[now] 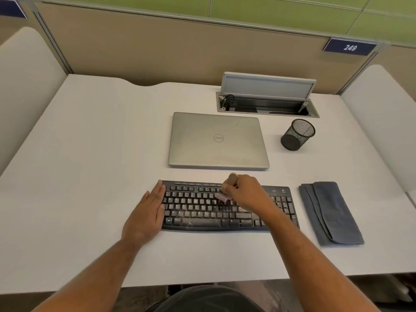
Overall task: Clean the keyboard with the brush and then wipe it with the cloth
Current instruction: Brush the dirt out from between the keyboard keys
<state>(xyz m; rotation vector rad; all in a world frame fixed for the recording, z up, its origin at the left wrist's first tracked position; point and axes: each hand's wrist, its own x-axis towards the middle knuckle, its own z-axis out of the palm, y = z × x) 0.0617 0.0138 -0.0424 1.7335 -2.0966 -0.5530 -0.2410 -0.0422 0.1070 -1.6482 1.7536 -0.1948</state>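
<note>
right hand (244, 192) grips brush (225, 192) on keyboard (202, 212), left hand (148, 210) flat at its edge.

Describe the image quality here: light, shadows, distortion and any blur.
Head view: even, soft overhead light, with only faint shadows beside the laptop and mesh cup; wide-angle lens bows the desk edges and partition; the brush in the right hand is slightly motion-blurred; keyboard lettering is soft.

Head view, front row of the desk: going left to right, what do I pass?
Left hand resting flat at the keyboard's edge → keyboard → brush gripped by the right hand over the keys → folded cloth lying apart on the desk.
</note>
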